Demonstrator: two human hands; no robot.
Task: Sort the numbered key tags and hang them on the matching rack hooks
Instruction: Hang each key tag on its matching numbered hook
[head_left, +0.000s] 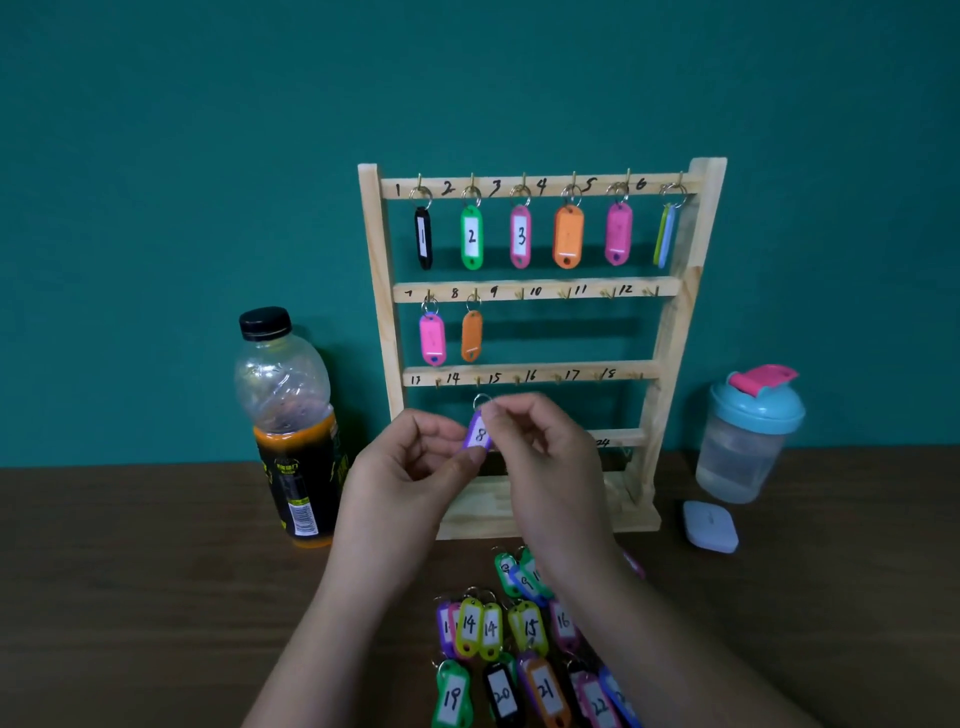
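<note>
A wooden rack (670, 322) with numbered hooks stands at the back of the table. Tags hang on hooks 1 to 6 in the top row; a pink tag (432, 339) and an orange tag (471, 336) hang on hooks 7 and 8. In front of the rack's lower rows, my left hand (410, 462) and my right hand (540, 441) both pinch a purple tag marked 8 (479, 432), its metal ring pointing up. Several numbered tags (519, 649) lie in rows on the table below my forearms, with 14, 15, 16, 19, 20, 21 and 22 readable.
A half-full bottle of orange drink (291, 426) stands left of the rack. To the right stand a shaker cup with a blue lid (748, 436) and a small white case (710, 526). The brown table (130, 571) meets a teal wall behind.
</note>
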